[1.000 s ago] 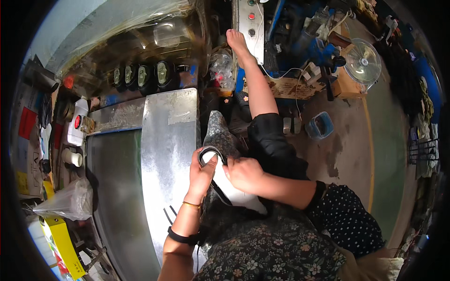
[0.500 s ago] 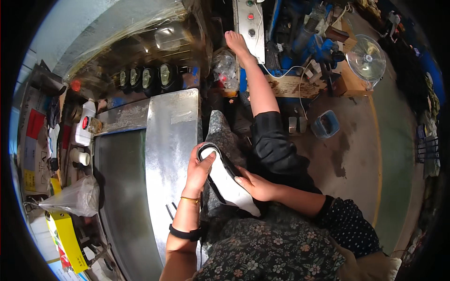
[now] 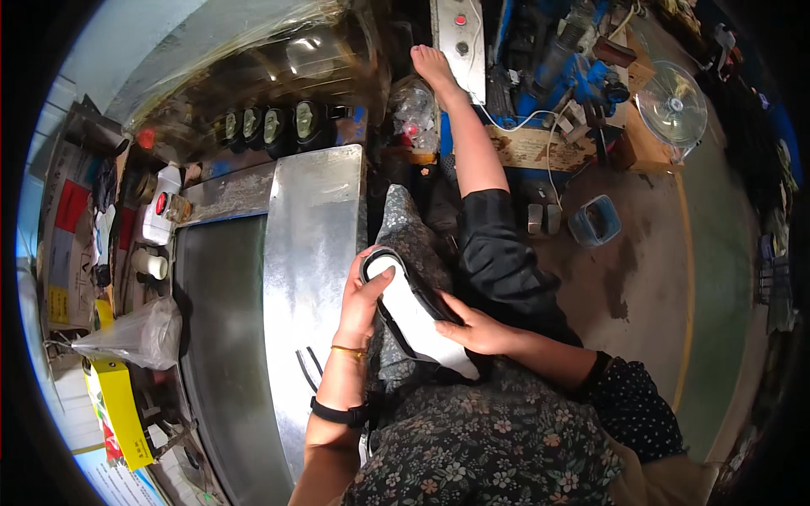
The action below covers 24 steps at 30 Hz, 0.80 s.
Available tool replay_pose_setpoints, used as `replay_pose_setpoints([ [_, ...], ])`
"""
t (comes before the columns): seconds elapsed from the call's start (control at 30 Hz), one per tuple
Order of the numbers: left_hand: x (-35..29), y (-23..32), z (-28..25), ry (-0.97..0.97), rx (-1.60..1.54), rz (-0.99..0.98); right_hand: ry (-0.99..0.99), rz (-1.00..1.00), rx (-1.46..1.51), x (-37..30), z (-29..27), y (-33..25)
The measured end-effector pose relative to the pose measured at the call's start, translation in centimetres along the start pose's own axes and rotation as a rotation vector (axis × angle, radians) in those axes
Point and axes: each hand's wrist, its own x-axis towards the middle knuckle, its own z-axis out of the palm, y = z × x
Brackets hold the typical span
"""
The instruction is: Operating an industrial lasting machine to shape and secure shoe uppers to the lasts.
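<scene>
My left hand (image 3: 359,305) grips the far rounded end of the white-and-black shoe piece (image 3: 415,319); my right hand (image 3: 477,330) clasps its right edge, its long axis slanting between them, near end rightward.

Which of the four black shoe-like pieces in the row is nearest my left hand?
The rightmost piece; the other three sit farther left, farther from your left hand.

A shiny silver sheet-metal table (image 3: 312,219) carries thin black strips (image 3: 305,369) toward its near end. Beyond the table, a worn, blue-flecked ledge (image 3: 353,128) bears a row of four black, green-topped, shoe-shaped pieces (image 3: 274,128). Right of the table, the stained grey-brown floor (image 3: 582,291) holds a translucent pale-blue plastic tub (image 3: 596,221).
</scene>
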Motion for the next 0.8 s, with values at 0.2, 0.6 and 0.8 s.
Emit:
replay_pose_setpoints([
  [0.2, -0.2, -3.3, 0.1, 0.597, 0.188, -0.054, 0.121, 0.02, -0.242, 3.0, 2.8, -2.0],
  [0.6, -2.7, -2.9, -6.7, -0.117, 1.088, 0.201, 0.222, -0.033, -0.131, 3.6, 4.8, -0.8],
  [0.8, -6.9, -1.7, 0.2, 0.192, 1.418, -0.038, 0.415, -0.089, -0.288, 3.4, 5.6, -0.3],
])
